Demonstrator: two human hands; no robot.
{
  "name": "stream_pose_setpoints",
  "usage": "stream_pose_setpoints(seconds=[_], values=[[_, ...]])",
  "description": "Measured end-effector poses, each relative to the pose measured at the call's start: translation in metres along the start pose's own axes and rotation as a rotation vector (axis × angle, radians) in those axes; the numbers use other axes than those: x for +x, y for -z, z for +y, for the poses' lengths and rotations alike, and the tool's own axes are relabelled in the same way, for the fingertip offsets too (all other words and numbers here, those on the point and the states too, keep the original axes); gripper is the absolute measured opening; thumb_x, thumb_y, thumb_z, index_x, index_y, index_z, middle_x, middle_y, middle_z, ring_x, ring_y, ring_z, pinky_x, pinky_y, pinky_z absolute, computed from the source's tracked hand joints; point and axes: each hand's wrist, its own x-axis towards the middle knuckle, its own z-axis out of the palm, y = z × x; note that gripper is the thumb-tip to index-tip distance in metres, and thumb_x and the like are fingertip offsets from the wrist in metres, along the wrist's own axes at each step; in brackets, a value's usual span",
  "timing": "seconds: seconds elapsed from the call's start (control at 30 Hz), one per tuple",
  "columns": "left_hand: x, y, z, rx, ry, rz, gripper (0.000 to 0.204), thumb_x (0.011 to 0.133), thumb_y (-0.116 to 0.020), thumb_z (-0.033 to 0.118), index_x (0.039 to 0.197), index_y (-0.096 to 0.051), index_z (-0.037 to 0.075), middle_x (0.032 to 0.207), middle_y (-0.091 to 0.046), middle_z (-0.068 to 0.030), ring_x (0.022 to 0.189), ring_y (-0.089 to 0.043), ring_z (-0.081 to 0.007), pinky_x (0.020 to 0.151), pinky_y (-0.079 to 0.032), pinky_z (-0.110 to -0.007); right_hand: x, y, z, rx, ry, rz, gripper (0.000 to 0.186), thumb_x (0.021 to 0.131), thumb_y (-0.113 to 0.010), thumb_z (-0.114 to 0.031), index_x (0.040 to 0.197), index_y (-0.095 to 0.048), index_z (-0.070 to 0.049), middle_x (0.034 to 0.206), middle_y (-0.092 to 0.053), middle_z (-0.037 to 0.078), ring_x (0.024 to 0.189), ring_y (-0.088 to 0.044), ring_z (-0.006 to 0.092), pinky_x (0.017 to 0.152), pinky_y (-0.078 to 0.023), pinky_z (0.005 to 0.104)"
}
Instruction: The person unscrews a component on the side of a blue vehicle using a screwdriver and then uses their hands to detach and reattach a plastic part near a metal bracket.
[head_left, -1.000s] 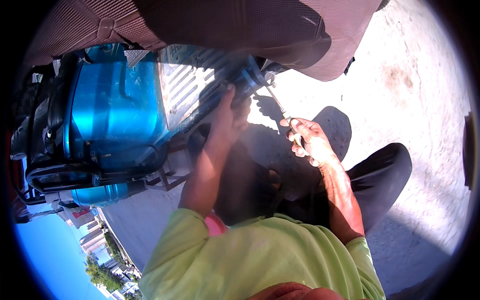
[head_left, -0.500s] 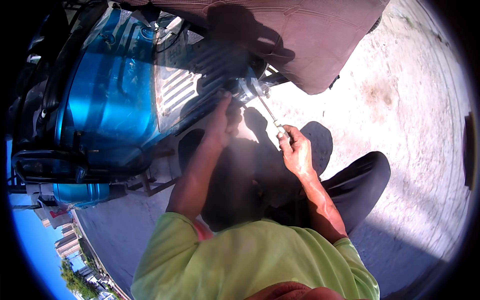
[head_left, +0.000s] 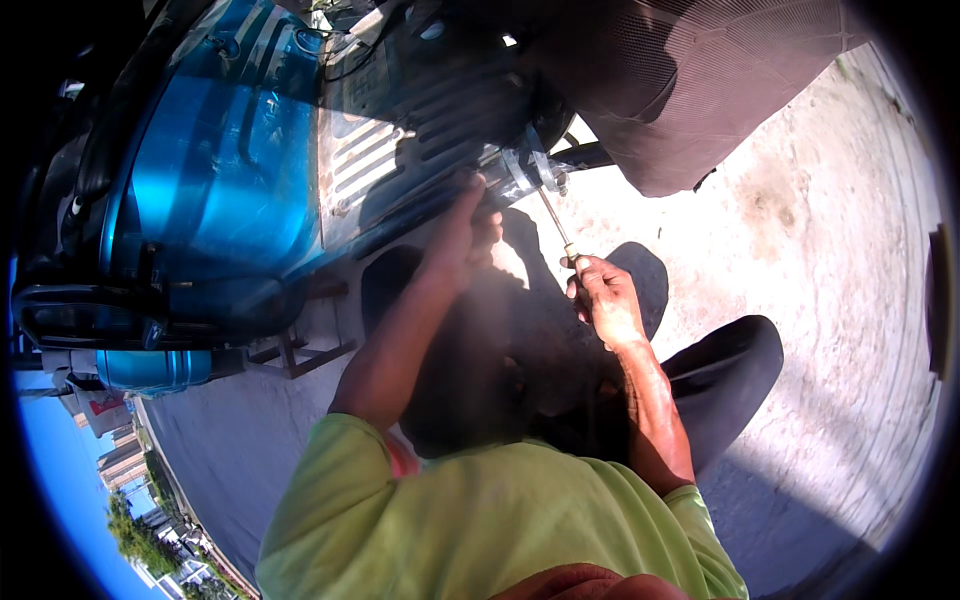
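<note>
My right hand [head_left: 608,300] is closed round the pale yellowish handle of a screwdriver [head_left: 555,218]. Its thin metal shaft slants up and left to the side edge of a vehicle's ribbed metal floorboard [head_left: 362,165], where the tip is lost against two bright strips [head_left: 520,172]. My left hand [head_left: 460,238] is raised at the same edge, to the left of the shaft. One finger stretches up to the edge and another stands apart from it; no object shows in this hand. Shadow covers the fingertips.
A glossy blue body panel [head_left: 225,190] with a black bar [head_left: 95,318] below it stands at left. A dark brown textured cover [head_left: 700,90] hangs across the top right. My bent dark-trousered legs [head_left: 725,365] rest over sunlit pale ground [head_left: 820,270].
The view has shifted slightly, so the floorboard and cover sit further right. My right hand has changed its hold on the screwdriver handle, with the fingers more curled. My left hand stays by the edge.
</note>
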Motion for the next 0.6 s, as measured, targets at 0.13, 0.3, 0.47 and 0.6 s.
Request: stream_pose_setpoints(seconds=[0.13, 0.3, 0.47, 0.6], values=[[-0.007, -0.004, 0.006, -0.004, 0.002, 0.031, 0.052, 0.092, -0.062, 0.062, 0.088, -0.060, 0.010, 0.064, -0.053, 0.0005, 0.039, -0.030, -0.0057, 0.045, -0.030, -0.026, 0.010, -0.013, -0.010, 0.331, -0.207, -0.159, 0.039, 0.107, -0.049, -0.035, 0.115, -0.063, 0.000, 0.076, -0.057, 0.001, 0.052, -0.043, 0.0071, 0.047, -0.036, 0.0208], [-0.009, -0.002, 0.010, 0.017, 0.058, 0.012, 0.053, 0.092, -0.062, 0.062, 0.097, -0.058, 0.010, 0.069, -0.056, -0.0017, 0.040, -0.031, -0.0061, 0.045, -0.030, -0.026, 0.017, -0.016, -0.002, 0.308, -0.171, -0.127, 0.038, 0.106, -0.049, -0.035, 0.116, -0.064, -0.001, 0.080, -0.061, 0.003, 0.055, -0.049, 0.0087, 0.048, -0.039, 0.0221], [-0.008, -0.001, 0.012, 0.033, 0.099, -0.046, 0.058, 0.095, -0.053, 0.067, 0.102, -0.057, 0.010, 0.069, -0.054, -0.0004, 0.041, -0.031, -0.0060, 0.047, -0.031, -0.025, 0.017, -0.009, -0.003, -0.082, -0.097, -0.037, 0.038, 0.104, -0.054, -0.035, 0.115, -0.067, -0.001, 0.081, -0.066, 0.004, 0.059, -0.053, 0.0094, 0.054, -0.042, 0.0244], [-0.009, 0.004, 0.009, 0.020, -0.011, -0.166, 0.064, 0.094, -0.047, 0.072, 0.101, -0.058, 0.010, 0.068, -0.053, -0.0002, 0.042, -0.033, -0.0063, 0.047, -0.031, -0.025, 0.023, 0.001, 0.011, -0.362, -0.030, 0.065, 0.039, 0.099, -0.059, -0.034, 0.111, -0.068, 0.002, 0.081, -0.068, 0.007, 0.065, -0.059, 0.0117, 0.060, -0.046, 0.0276]])
